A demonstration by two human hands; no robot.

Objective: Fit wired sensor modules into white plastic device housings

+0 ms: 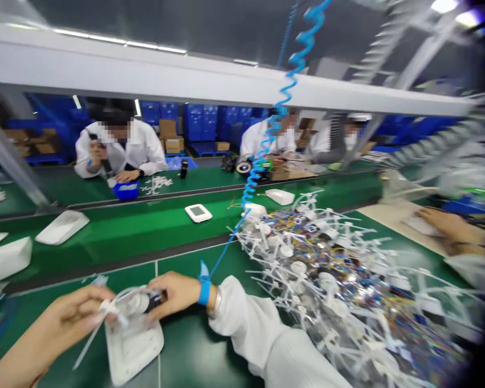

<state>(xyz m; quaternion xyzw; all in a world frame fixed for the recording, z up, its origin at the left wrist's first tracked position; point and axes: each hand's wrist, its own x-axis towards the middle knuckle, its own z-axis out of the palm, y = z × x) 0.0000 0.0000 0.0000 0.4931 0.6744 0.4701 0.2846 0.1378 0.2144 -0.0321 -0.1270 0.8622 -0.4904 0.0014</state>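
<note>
Green workbench point(202, 345), left fingers point(94, 293) pinching white tie point(108, 309), right fingers point(160, 282) gripping dark-ended part point(157, 299) over white housing point(135, 347)

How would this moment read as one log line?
left hand: pinching white strap | right hand: gripping dark part | beneath: white casing on green worktop

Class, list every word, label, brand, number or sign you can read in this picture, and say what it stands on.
None can be read.
Blue box across the bench: a pale patch, perhaps a label, too blurred to read.
Blue crates at the back: any marks are too small to read.
Device with a grey screen: no legible characters.
White housing in the foreground: no lettering visible.
</note>
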